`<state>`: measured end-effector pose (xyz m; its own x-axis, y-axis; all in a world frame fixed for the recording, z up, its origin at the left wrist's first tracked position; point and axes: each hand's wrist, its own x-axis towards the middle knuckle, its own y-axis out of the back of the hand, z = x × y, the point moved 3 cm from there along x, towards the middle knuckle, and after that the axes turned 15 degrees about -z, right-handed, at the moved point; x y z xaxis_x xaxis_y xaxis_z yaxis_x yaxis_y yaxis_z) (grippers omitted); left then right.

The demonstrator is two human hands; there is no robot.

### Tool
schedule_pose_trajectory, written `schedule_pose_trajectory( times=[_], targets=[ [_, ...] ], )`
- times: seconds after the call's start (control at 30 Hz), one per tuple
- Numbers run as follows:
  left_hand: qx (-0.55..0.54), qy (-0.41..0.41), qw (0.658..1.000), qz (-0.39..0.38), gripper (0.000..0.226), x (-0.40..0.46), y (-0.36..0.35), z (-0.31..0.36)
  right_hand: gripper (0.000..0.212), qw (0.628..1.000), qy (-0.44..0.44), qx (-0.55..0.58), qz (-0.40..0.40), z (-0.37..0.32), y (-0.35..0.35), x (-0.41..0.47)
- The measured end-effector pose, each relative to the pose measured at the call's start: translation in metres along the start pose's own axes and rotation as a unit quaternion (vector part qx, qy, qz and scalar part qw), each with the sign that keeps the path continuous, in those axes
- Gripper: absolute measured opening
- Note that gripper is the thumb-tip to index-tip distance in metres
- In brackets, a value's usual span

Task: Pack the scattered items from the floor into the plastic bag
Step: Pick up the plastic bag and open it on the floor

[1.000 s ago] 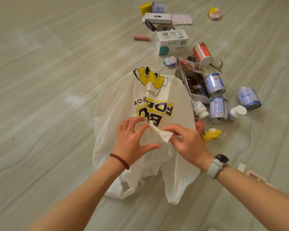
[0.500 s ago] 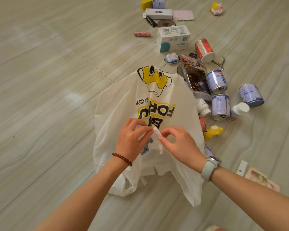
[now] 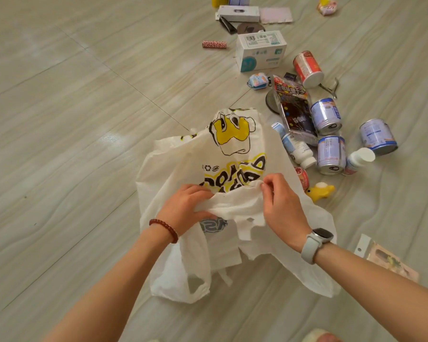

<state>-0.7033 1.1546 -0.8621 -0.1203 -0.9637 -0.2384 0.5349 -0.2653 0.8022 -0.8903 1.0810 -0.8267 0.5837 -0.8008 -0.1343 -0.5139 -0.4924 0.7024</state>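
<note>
Your left hand and right hand both pinch the white plastic bag lying on the floor. Right of the bag lie three blue cans, one red can, two white bottles and one yellow duck toy.

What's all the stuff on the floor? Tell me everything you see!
plastic bag: 1, white with a yellow cartoon, floor centre
cans: 3 blue-white, 1 red, right of bag
bottles: 2, white, among the cans
snack packet: 1, dark, beside the cans
yellow toy: 1, right of bag
white box: 1, teal print, farther back
pink tube: 1, left of box
left hand: grips bag edge
right hand: pinches bag edge
</note>
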Motion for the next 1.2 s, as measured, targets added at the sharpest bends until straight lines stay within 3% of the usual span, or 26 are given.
schedule_pose_trajectory(
  times=[0.17, 0.23, 0.33, 0.4, 0.43, 0.53, 0.6, 0.67, 0.73, 0.83, 0.93, 1.07, 1.2],
  targets=[
    [-0.231, 0.065, 0.971, -0.004, 0.015, -0.012, 0.004, 0.007, 0.034, 0.992, 0.085, -0.087, -0.02, 0.008, -0.002, -0.002],
    [-0.35, 0.096, 0.932, -0.003, 0.013, -0.015, 0.006, 0.003, 0.031, 0.98, 0.124, -0.149, -0.041, 0.009, -0.004, -0.003],
    [-0.523, 0.131, 0.84, 0.055, 0.024, -0.016, 0.005, -0.002, 0.021, 0.957, 0.159, -0.233, -0.071, 0.015, -0.009, -0.004],
    [-0.552, 0.162, 0.811, 0.107, 0.026, -0.013, 0.003, -0.002, 0.014, 0.955, 0.16, -0.239, -0.071, 0.016, -0.013, -0.005],
    [-0.53, 0.169, 0.821, 0.131, 0.025, -0.012, 0.003, -0.002, 0.013, 0.961, 0.152, -0.219, -0.067, 0.015, -0.014, -0.005],
    [-0.377, 0.122, 0.9, 0.179, 0.017, -0.016, 0.008, 0.003, 0.025, 0.985, 0.104, -0.133, -0.029, 0.014, -0.013, 0.001],
    [-0.276, 0.095, 0.936, 0.197, 0.011, -0.021, 0.007, 0.005, 0.029, 0.998, 0.047, -0.032, -0.033, 0.013, -0.012, 0.005],
    [-0.178, 0.064, 0.957, 0.221, 0.008, -0.027, 0.007, 0.006, 0.02, 0.996, 0.008, 0.083, -0.037, 0.01, -0.014, 0.009],
    [-0.047, 0.004, 0.97, 0.239, 0.021, -0.033, 0.006, 0.005, 0.013, 0.99, -0.025, 0.136, -0.031, 0.008, -0.016, 0.011],
    [0.107, -0.05, 0.963, 0.241, 0.032, -0.041, 0.004, 0.006, 0.007, 0.982, -0.041, 0.179, -0.05, 0.011, -0.019, 0.011],
    [0.202, -0.078, 0.948, 0.234, 0.045, -0.04, 0.0, 0.013, 0.011, 0.986, -0.027, 0.159, -0.052, 0.014, -0.017, 0.012],
    [0.24, -0.057, 0.942, 0.228, 0.036, -0.029, -0.002, 0.002, 0.026, 0.997, 0.058, 0.024, -0.039, 0.01, -0.012, 0.004],
    [0.191, -0.035, 0.953, 0.232, 0.043, -0.025, -0.003, -0.003, 0.041, 0.961, 0.139, -0.195, -0.141, 0.008, -0.013, -0.006]
  ],
)
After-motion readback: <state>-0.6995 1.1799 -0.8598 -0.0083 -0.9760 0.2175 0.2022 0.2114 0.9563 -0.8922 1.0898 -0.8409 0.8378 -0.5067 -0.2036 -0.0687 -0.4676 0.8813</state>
